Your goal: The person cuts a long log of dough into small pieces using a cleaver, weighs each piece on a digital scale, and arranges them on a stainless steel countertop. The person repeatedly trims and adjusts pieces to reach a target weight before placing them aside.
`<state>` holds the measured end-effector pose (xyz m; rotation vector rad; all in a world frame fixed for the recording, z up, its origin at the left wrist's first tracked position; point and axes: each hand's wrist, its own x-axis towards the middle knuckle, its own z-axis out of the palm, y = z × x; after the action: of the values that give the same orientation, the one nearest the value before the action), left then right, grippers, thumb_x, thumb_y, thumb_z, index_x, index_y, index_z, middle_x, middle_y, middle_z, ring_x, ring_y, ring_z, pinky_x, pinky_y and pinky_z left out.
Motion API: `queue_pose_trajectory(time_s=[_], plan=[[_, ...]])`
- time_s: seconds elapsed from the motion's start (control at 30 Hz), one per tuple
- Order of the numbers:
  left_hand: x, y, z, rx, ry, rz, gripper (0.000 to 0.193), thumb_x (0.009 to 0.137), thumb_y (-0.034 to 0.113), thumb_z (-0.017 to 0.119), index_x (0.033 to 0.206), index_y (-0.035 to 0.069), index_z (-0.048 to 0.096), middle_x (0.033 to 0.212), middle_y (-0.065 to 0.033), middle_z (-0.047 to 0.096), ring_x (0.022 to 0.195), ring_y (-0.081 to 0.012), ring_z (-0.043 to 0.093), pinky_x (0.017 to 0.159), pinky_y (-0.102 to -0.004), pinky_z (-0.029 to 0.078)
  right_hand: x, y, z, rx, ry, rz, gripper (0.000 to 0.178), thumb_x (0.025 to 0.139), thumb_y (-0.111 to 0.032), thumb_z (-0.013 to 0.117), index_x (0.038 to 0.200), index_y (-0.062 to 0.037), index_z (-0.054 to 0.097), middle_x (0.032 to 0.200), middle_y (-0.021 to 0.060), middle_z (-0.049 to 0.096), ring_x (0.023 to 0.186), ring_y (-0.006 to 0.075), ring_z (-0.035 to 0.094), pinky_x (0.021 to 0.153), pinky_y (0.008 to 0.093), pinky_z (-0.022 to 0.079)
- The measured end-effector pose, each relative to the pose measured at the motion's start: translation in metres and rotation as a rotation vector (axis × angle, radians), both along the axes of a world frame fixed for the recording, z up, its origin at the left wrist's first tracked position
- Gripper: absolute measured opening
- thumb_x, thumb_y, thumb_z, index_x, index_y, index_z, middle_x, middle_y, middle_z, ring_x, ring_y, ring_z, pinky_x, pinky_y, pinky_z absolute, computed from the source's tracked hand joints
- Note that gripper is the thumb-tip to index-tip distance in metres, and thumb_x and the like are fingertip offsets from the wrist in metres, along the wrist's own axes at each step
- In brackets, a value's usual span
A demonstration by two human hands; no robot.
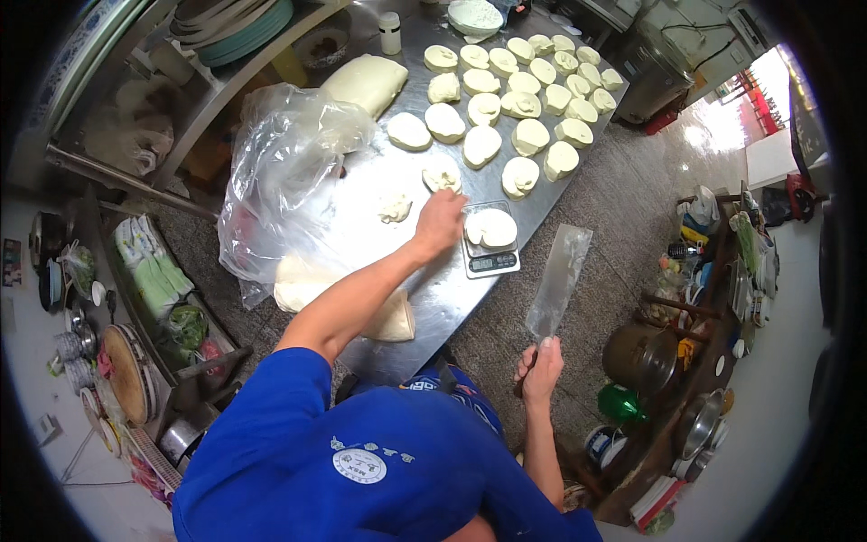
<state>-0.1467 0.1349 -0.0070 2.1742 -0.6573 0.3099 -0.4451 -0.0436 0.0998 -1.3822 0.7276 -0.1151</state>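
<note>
My left hand (440, 221) reaches across the steel table, its fingers closed on the near edge of a pale dough piece (441, 177). In my right hand (540, 366), held off the table's right side, is the handle of a broad, flat-bladed cleaver (558, 282). Its blade points away from me and looks smeared with white. Beside my left hand, a digital kitchen scale (493, 264) carries a cut dough piece (490, 228). A small dough scrap (395, 209) lies left of that hand. Below my left forearm is a long dough slab (390, 322), partly hidden by the arm.
Several cut dough pieces (529, 136) stand in rows across the table's far right. A large dough block (366, 83) lies beside a crumpled clear plastic sheet (287, 176) on the left. Farther back are a white bowl (476, 16) and a shaker (389, 33). Cluttered shelving (646, 434) stands at right.
</note>
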Motion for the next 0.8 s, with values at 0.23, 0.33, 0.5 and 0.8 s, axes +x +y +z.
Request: queue_pose_trajectory(time_s=[0.23, 0.33, 0.5, 0.8], plan=[[0.029, 0.118, -0.017, 0.545, 0.170, 0.172, 0.041, 0.077, 0.022, 0.080, 0.113, 0.008, 0.065, 0.109, -0.0195, 0.058, 0.106, -0.0377, 0.057, 0.090, -0.0478, 0.052, 0.000, 0.004, -0.005, -0.004, -0.007, 0.069, 0.028, 0.114, -0.033, 0.038, 0.108, -0.0079, 0.048, 0.069, -0.0002, 0.047, 0.048, 0.0078, 0.045, 0.040, 0.0247, 0.042], [0.032, 0.124, -0.007, 0.525, 0.202, 0.079, 0.033, 0.077, 0.019, 0.079, 0.106, 0.008, 0.067, 0.108, -0.0184, 0.058, 0.106, -0.0367, 0.059, 0.089, -0.0469, 0.054, 0.002, 0.009, -0.003, -0.004, 0.029, 0.100, 0.028, 0.114, -0.032, 0.038, 0.105, -0.0069, 0.048, 0.068, -0.0002, 0.048, 0.047, 0.0074, 0.045, 0.040, 0.0245, 0.041], [0.046, 0.140, -0.018, 0.474, 0.201, -0.047, 0.027, 0.079, 0.016, 0.076, 0.103, 0.008, 0.068, 0.107, -0.0180, 0.059, 0.095, -0.0382, 0.066, 0.085, -0.0478, 0.056, 0.017, 0.023, 0.002, 0.078, 0.111, 0.273, 0.029, 0.114, -0.032, 0.039, 0.104, -0.0075, 0.050, 0.067, -0.0005, 0.047, 0.047, 0.0077, 0.045, 0.040, 0.0251, 0.041], [0.050, 0.139, -0.014, 0.557, 0.208, -0.132, 0.018, 0.090, 0.011, 0.061, 0.106, 0.008, 0.067, 0.106, -0.0203, 0.059, 0.091, -0.0406, 0.067, 0.084, -0.0492, 0.055, 0.115, 0.093, -0.042, 0.381, 0.289, 0.506, 0.033, 0.113, -0.038, 0.042, 0.101, -0.0081, 0.051, 0.066, 0.0011, 0.048, 0.048, 0.0114, 0.045, 0.041, 0.0290, 0.041]])
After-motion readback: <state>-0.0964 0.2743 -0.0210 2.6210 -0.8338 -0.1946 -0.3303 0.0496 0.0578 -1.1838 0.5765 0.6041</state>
